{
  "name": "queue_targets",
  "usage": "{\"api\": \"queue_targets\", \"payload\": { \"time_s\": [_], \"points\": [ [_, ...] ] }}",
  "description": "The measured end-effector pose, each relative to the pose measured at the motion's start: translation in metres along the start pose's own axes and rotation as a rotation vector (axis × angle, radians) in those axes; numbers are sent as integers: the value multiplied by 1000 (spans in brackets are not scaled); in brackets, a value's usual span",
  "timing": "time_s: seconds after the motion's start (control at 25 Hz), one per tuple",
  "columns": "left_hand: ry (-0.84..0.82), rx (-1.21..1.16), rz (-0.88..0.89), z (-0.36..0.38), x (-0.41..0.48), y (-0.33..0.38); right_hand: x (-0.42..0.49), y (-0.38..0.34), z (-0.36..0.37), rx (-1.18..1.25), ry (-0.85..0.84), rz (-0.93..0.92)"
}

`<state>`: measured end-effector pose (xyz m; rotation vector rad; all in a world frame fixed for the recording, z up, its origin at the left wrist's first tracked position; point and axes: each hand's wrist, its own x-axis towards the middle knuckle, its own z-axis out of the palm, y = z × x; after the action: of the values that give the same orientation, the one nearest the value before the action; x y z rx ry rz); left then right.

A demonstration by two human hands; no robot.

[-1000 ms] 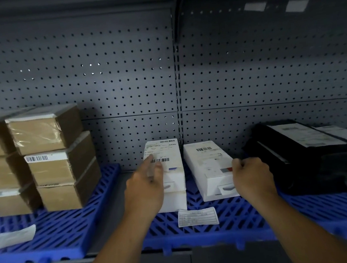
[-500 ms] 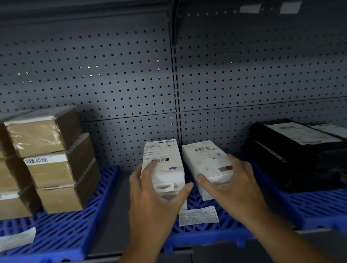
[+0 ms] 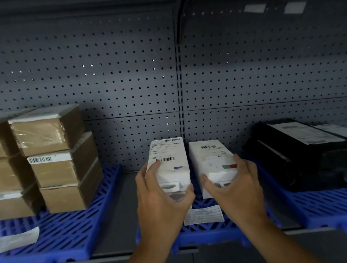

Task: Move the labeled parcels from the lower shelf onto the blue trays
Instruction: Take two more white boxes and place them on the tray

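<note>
Placing step: left hand (image 3: pixel 162 199) grips one white box (image 3: pixel 169 164), right hand (image 3: pixel 236 189) another white box (image 3: pixel 212 161), at 12 o'clock on the blue tray (image 3: pixel 209 232); next, release both.

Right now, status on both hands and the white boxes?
Left hand grip on left white box. Right hand grip on right white box. Both on middle blue tray. Nothing blocking.

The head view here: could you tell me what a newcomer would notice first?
Two hands at the centre: the left hand grips one white labeled box and the right hand another white box, over the middle blue tray. Brown parcels are stacked at left, black parcels at right.
</note>
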<state>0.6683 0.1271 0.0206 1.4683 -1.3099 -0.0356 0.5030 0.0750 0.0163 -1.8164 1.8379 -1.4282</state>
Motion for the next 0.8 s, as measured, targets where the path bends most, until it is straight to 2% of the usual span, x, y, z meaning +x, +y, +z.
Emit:
{"api": "queue_targets", "payload": {
  "time_s": [0.8],
  "points": [
    [-109, 66, 1, -5, -2, -3, -2, -1, 11, -81, -88, -10]
  ]
}}
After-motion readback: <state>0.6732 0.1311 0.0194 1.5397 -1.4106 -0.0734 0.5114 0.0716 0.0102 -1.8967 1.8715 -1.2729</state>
